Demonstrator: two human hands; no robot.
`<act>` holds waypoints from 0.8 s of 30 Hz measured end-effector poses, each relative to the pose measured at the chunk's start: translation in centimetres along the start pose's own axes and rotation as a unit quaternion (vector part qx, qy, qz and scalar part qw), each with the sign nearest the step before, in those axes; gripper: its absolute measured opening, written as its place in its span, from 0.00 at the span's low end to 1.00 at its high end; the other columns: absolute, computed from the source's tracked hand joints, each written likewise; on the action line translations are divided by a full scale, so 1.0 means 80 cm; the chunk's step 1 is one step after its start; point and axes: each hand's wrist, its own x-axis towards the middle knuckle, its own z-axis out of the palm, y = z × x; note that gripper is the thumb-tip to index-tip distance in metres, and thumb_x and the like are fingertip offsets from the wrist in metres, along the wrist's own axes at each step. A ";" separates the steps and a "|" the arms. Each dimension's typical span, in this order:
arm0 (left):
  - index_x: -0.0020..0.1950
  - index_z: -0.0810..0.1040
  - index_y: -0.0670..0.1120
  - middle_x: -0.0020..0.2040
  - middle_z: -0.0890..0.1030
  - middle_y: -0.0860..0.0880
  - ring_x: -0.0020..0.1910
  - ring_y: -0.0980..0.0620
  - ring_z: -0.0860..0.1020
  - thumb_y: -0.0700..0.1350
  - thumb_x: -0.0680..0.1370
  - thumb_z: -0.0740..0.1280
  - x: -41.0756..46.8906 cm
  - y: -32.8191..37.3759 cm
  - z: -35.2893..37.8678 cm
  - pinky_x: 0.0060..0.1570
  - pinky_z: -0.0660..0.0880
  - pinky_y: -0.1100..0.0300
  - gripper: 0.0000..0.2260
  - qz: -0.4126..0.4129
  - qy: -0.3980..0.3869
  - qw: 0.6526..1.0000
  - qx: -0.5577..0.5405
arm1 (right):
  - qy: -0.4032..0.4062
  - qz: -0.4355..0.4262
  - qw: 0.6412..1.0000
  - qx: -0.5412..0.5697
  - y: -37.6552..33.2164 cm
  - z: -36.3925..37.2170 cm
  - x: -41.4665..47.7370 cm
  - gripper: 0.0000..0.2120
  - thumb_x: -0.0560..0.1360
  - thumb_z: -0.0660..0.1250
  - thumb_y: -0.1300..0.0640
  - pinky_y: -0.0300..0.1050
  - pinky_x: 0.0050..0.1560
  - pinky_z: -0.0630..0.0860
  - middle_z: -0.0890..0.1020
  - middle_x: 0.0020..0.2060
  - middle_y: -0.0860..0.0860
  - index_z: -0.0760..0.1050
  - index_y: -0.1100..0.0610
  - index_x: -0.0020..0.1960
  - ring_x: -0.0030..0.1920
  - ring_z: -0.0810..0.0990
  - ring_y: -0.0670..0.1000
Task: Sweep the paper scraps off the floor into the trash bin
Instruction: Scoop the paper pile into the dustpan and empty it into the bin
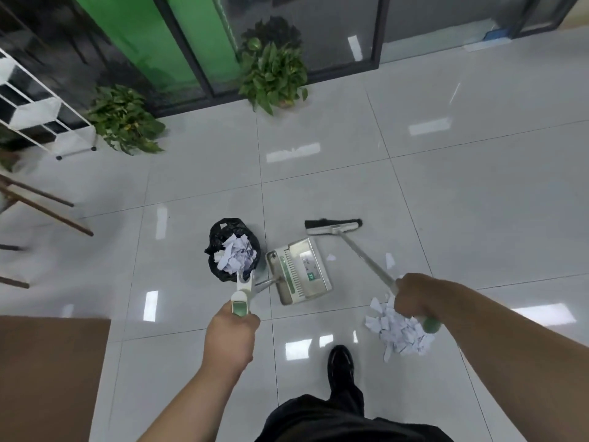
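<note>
Standing on glossy grey tile [318, 193], your left hand [231, 333] fists the dustpan [299, 269] handle, your right hand [414, 298] wraps the broom [333, 226] handle. Scraps [398, 330] lie beneath it; the lined bin [232, 250] holds more. Potted plants [274, 71] line the glass wall.

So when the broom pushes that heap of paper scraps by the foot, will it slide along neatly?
Probably not. The pile of scraps looks thin and loose, so it would likely scatter. The glossy floor should let it slide easily. Two strays already lie apart.
</note>
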 end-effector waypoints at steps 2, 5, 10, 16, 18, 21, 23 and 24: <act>0.43 0.71 0.43 0.32 0.68 0.45 0.28 0.46 0.66 0.36 0.75 0.62 -0.016 -0.010 0.001 0.23 0.65 0.62 0.03 0.003 0.003 1.000 0.006 | -0.028 0.023 0.999 -0.020 0.029 0.005 -0.023 0.22 0.67 0.66 0.62 0.42 0.36 0.75 0.81 0.49 0.53 0.71 0.59 0.61 0.41 0.81 0.52; 0.44 0.72 0.42 0.32 0.69 0.44 0.27 0.46 0.66 0.36 0.74 0.62 -0.042 -0.024 0.004 0.25 0.67 0.59 0.02 0.012 0.006 1.000 0.017 | -0.011 0.025 0.997 -0.077 0.079 0.017 -0.064 0.21 0.67 0.68 0.63 0.42 0.35 0.74 0.81 0.48 0.52 0.73 0.59 0.60 0.41 0.82 0.52; 0.42 0.70 0.44 0.30 0.69 0.44 0.26 0.46 0.67 0.36 0.74 0.63 -0.092 -0.047 0.014 0.28 0.66 0.58 0.04 0.027 0.017 0.999 0.009 | 0.023 -0.013 0.991 -0.135 0.173 0.063 -0.115 0.21 0.61 0.68 0.58 0.45 0.40 0.76 0.83 0.49 0.51 0.76 0.55 0.55 0.48 0.84 0.53; 0.42 0.70 0.45 0.31 0.69 0.44 0.25 0.46 0.67 0.37 0.74 0.62 -0.151 -0.079 0.038 0.29 0.66 0.57 0.04 0.046 0.030 0.998 0.026 | 0.070 -0.005 0.997 -0.022 0.284 0.118 -0.180 0.14 0.59 0.67 0.60 0.41 0.34 0.70 0.85 0.42 0.56 0.79 0.58 0.46 0.35 0.78 0.54; 0.44 0.71 0.45 0.31 0.69 0.44 0.26 0.46 0.68 0.37 0.74 0.62 -0.166 -0.088 0.046 0.29 0.67 0.58 0.03 0.044 0.036 0.998 0.036 | 0.085 -0.005 0.996 0.015 0.308 0.137 -0.186 0.17 0.59 0.67 0.60 0.41 0.34 0.70 0.85 0.44 0.57 0.80 0.57 0.49 0.35 0.78 0.54; 0.46 0.73 0.44 0.32 0.70 0.43 0.26 0.45 0.68 0.37 0.74 0.62 -0.187 -0.100 0.051 0.29 0.68 0.58 0.04 0.044 0.041 0.997 0.045 | 0.095 -0.006 0.993 0.072 0.321 0.159 -0.176 0.15 0.59 0.65 0.59 0.42 0.34 0.70 0.82 0.38 0.55 0.78 0.57 0.46 0.34 0.78 0.55; 0.46 0.73 0.44 0.31 0.70 0.43 0.25 0.46 0.68 0.36 0.74 0.62 -0.198 -0.107 0.052 0.28 0.67 0.59 0.04 0.046 0.043 0.997 0.050 | 0.105 -0.007 0.989 0.108 0.318 0.163 -0.163 0.12 0.61 0.65 0.59 0.43 0.34 0.71 0.82 0.38 0.55 0.78 0.57 0.44 0.35 0.80 0.56; 0.46 0.72 0.43 0.31 0.70 0.43 0.25 0.46 0.67 0.36 0.74 0.62 -0.203 -0.111 0.052 0.27 0.67 0.59 0.04 0.044 0.045 0.997 0.050 | 0.104 -0.010 0.988 0.115 0.314 0.164 -0.156 0.11 0.63 0.66 0.60 0.42 0.34 0.71 0.82 0.39 0.55 0.78 0.57 0.45 0.35 0.80 0.55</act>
